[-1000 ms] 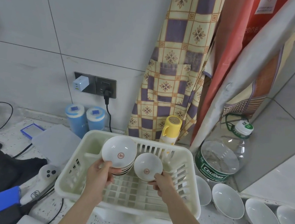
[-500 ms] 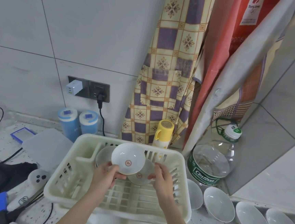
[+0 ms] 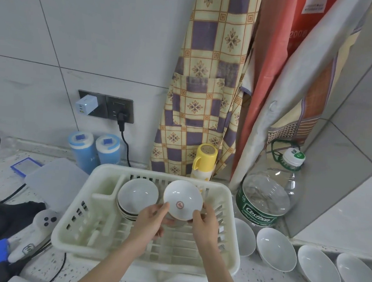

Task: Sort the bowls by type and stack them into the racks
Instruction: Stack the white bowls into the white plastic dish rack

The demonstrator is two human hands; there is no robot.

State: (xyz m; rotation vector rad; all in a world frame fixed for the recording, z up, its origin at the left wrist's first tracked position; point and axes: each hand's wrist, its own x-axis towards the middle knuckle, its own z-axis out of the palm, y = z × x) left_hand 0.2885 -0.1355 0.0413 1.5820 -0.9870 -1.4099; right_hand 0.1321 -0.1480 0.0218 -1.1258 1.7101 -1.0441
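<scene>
A cream plastic dish rack (image 3: 78,226) stands on the speckled counter. Inside it, at the back left, leans a stack of small white bowls (image 3: 136,195). To the right of that stack, a small white bowl with a red mark (image 3: 182,200) is tilted toward me. My left hand (image 3: 151,222) grips its lower left rim and my right hand (image 3: 205,225) grips its lower right rim. Another bowl sits half hidden right behind and below it. A row of larger plain white bowls (image 3: 276,249) leans along the counter right of the rack.
A clear water bottle (image 3: 265,199) and a yellow-capped spray can (image 3: 203,162) stand behind the rack. Two blue canisters (image 3: 94,150), a plastic lid and a white handheld device (image 3: 37,231) lie to the left, with cables and dark cloth. Aprons hang on the wall.
My left hand has carried the marked bowl from the left stack rightward, onto the bowl that my right hand held. Both hands now meet at that bowl.
</scene>
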